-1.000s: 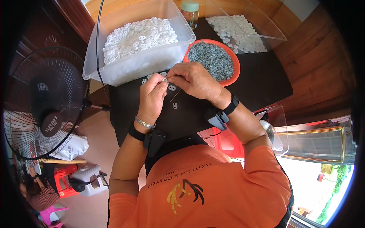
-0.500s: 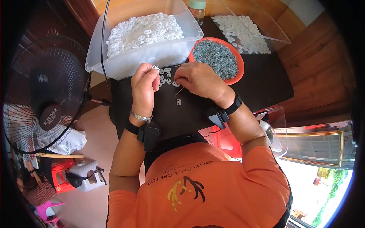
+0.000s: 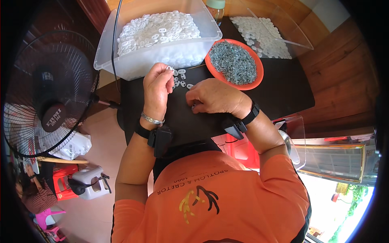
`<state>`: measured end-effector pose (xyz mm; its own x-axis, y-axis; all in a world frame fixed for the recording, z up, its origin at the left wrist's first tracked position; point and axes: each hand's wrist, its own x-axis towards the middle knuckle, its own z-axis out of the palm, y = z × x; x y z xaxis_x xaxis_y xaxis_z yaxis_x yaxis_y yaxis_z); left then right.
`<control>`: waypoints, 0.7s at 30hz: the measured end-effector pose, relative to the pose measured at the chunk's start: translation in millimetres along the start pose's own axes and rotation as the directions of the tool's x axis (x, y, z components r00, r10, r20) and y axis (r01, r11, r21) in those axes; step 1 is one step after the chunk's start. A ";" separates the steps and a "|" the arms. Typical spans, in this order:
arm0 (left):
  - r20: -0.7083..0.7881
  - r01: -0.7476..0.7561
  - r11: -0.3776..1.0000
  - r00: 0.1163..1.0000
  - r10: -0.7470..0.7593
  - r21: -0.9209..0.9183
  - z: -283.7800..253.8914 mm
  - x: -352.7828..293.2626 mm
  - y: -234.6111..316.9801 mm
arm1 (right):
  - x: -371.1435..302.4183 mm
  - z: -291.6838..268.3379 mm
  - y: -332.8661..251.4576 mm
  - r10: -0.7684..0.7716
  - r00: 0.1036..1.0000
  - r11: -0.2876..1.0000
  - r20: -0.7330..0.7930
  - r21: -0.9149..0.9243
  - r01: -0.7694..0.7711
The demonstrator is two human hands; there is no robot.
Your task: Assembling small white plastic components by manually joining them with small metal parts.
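Note:
My left hand [image 3: 157, 86] is closed in a pinch, holding a small white plastic piece with two holes [image 3: 170, 69] up between thumb and fingertips. Low over the dark table [image 3: 182, 125], my right hand [image 3: 221, 96] has its fingers bent together at another small white two-holed piece [image 3: 193, 107], mostly covered by the fingertips. Between the hands lies a loose group of the same white pieces [image 3: 177, 79]. A thin brown stick [image 3: 197, 66] rests on the table beyond my right hand.
A translucent bin [image 3: 162, 56] heaped with white pieces stands at the back left. Beside it are an orange-red bowl [image 3: 260, 75] of small grey-green parts, a bottle [image 3: 215, 10] and a clear tray [image 3: 302, 38] of white discs. A black fan [image 3: 52, 93] stands left.
My right hand has moved nearer to me, onto the single white piece lying apart from the group. The stick end below that hand no longer shows. My left hand keeps its pinch.

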<state>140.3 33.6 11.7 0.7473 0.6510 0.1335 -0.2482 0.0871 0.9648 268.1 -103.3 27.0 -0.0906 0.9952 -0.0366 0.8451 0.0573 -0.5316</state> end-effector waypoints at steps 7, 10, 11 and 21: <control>-0.007 0.001 1.000 1.000 -0.001 0.031 0.0 -0.6 -3.6 | 0.0 4.2 1.5 -0.022 1.000 1.000 0.012 -0.004 0.022; -0.012 0.012 1.000 1.000 -0.012 -0.003 -0.1 -0.1 -4.8 | 2.3 5.2 2.9 -0.076 0.996 0.997 -0.035 -0.023 0.075; -0.013 0.012 1.000 1.000 -0.012 -0.022 -0.2 -0.4 -4.7 | 2.7 4.8 2.6 -0.078 0.996 0.997 -0.036 -0.024 0.077; -0.015 0.008 0.999 1.000 -0.009 -0.042 -0.6 -0.7 -2.0 | 6.5 -0.5 11.5 -0.017 0.839 0.992 -0.543 -0.113 -0.053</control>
<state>139.9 33.4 9.6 0.7403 0.6612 0.1217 -0.2676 0.1238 0.9555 277.5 -96.1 21.0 0.1962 0.8773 0.4379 0.9026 0.0128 -0.4302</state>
